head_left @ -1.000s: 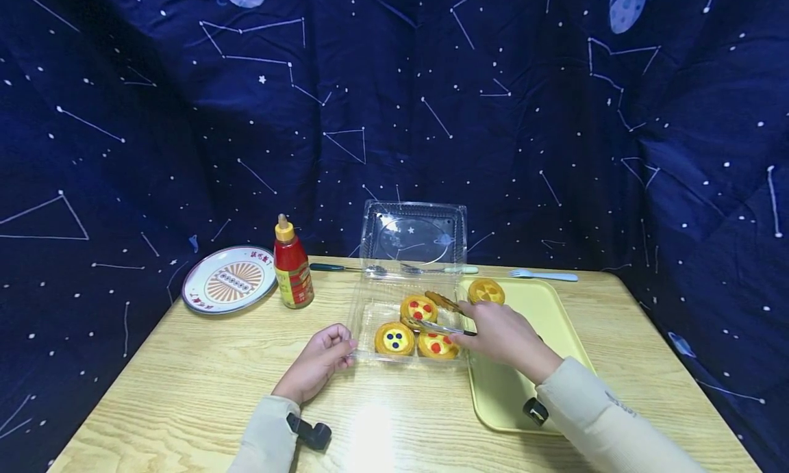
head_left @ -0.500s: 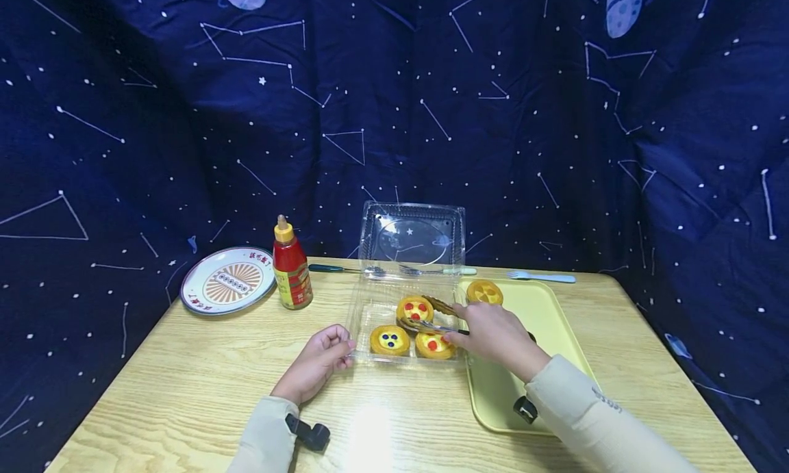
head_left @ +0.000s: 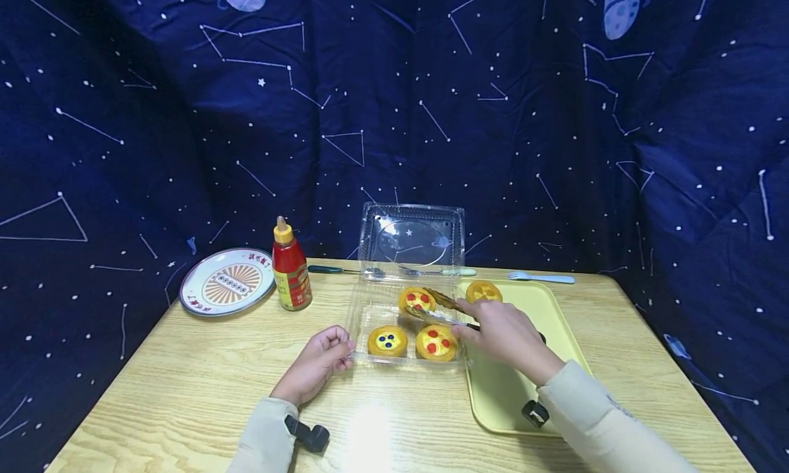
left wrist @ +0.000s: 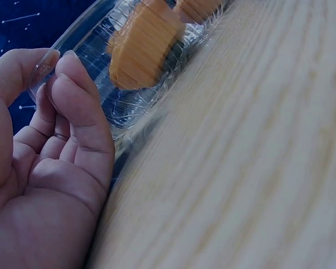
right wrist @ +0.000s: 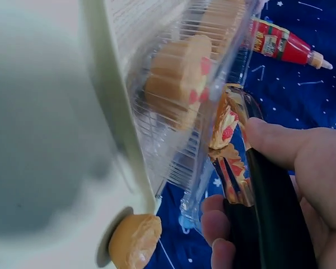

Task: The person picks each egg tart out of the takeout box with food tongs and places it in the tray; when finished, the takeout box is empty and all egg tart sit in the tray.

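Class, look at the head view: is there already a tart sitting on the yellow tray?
Yes, one tart sits at the far end of the yellow tray, outside the clear plastic box.

Right hand [right wrist: 285,185] grips black-handled tongs [right wrist: 241,185] pinching red-dotted tart [right wrist: 224,126]; clear container [right wrist: 179,112], ketchup bottle [right wrist: 285,45] beyond.

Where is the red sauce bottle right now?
In the head view the red sauce bottle with the yellow cap stands upright, left of the clear plastic box and right of the round patterned plate.
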